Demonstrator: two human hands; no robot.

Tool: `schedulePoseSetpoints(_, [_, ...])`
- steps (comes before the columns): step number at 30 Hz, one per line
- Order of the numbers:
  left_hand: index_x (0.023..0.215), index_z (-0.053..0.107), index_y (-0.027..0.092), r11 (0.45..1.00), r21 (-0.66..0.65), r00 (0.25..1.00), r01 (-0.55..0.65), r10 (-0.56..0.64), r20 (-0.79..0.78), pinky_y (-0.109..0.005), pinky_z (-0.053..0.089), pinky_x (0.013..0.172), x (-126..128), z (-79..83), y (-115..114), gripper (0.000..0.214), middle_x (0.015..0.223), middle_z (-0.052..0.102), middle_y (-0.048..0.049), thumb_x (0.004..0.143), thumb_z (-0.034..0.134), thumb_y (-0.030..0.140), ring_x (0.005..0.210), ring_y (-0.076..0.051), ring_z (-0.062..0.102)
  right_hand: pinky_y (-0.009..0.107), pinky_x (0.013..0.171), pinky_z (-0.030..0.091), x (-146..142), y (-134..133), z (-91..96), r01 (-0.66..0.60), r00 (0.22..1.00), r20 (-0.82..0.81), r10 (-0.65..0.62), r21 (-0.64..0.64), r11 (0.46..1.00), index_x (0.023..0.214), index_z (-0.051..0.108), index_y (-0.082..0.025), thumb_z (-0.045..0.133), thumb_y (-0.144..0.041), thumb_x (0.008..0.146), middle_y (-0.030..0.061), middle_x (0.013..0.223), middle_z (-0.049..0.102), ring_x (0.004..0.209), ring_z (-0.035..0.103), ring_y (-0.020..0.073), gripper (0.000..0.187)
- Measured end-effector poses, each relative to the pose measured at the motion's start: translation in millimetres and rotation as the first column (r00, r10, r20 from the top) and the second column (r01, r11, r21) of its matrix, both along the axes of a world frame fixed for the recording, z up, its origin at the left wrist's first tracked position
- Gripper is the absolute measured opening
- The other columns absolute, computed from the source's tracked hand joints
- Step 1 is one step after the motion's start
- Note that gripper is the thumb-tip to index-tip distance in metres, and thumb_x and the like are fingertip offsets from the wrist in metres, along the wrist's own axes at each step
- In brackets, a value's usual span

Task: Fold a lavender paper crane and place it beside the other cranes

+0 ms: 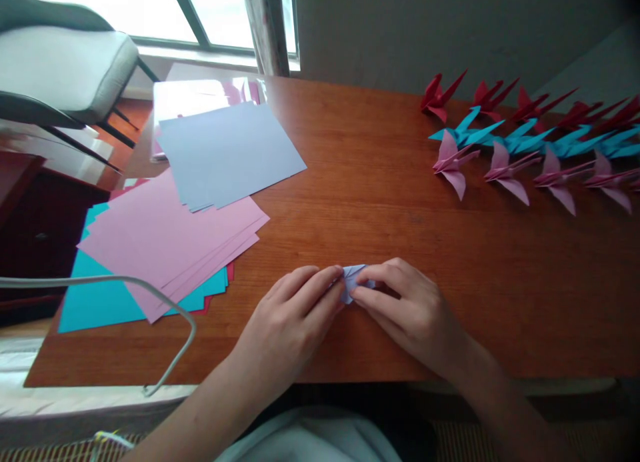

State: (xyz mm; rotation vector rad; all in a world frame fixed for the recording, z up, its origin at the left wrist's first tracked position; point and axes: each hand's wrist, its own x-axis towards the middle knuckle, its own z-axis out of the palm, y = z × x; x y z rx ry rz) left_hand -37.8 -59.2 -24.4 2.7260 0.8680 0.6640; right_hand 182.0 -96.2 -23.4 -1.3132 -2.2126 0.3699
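Observation:
A small piece of folded pale lavender paper (351, 290) lies between my two hands near the table's front edge. My left hand (295, 312) grips its left side, fingers close together over it. From the other side my right hand (407, 309) pinches the paper's right part with thumb and fingertips. Much of the paper is covered by the fingers, so its full shape is hidden. Flat sheets of pale blue-grey paper (230, 155) and pink paper (170, 242) are stacked to the left of my hands.
Turquoise sheets (105, 302) lie under the pink ones. Rows of red cranes (437, 99), blue cranes (470, 132) and pink cranes (453, 165) stand at the back right of the wooden table (350, 202). A white cable (165, 292) arches over the left side. A chair (65, 69) stands beyond.

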Motion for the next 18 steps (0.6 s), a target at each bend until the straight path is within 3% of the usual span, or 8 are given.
schedulePoseSetpoints(8, [0.101, 0.069, 0.017, 0.977, -0.185, 0.989, -0.108, 0.125, 0.079, -0.038, 0.058, 0.089, 7, 2.8, -1, 0.01, 0.118, 0.073, -0.0063, 0.094, 0.062, 0.016, 0.1, -0.022, 0.065, 0.038, 0.082, 0.051, -16, 0, 1.9, 0.163, 0.982, -0.068, -0.175, -0.162, 0.973, 0.091, 0.065, -0.02, 0.057, -0.014, 0.094, 0.0069, 0.099, 0.064, 0.091, 0.057, 0.0208, 0.01])
schedulePoseSetpoints(14, [0.101, 0.066, 0.017, 0.963, -0.214, 0.976, -0.162, 0.188, 0.109, -0.037, 0.056, 0.087, 14, 2.7, -3, 0.009, 0.114, 0.073, -0.0069, 0.093, 0.062, 0.015, 0.098, -0.022, 0.064, 0.038, 0.083, 0.051, -22, 0, 2.8, 0.246, 0.959, -0.098, -0.267, -0.185, 0.951, 0.088, 0.061, -0.018, 0.059, -0.01, 0.091, 0.0072, 0.099, 0.061, 0.094, 0.057, 0.0215, 0.009])
schedulePoseSetpoints(18, [0.098, 0.067, 0.017, 0.959, -0.227, 0.978, -0.169, 0.192, 0.079, -0.04, 0.056, 0.085, 17, 3.3, -3, 0.007, 0.115, 0.073, -0.0067, 0.095, 0.06, 0.016, 0.097, -0.023, 0.064, 0.039, 0.083, 0.051, -22, -1, 2.3, 0.244, 0.961, -0.089, -0.263, -0.18, 0.953, 0.09, 0.062, -0.019, 0.059, -0.011, 0.092, 0.0071, 0.099, 0.061, 0.094, 0.057, 0.0216, 0.008])
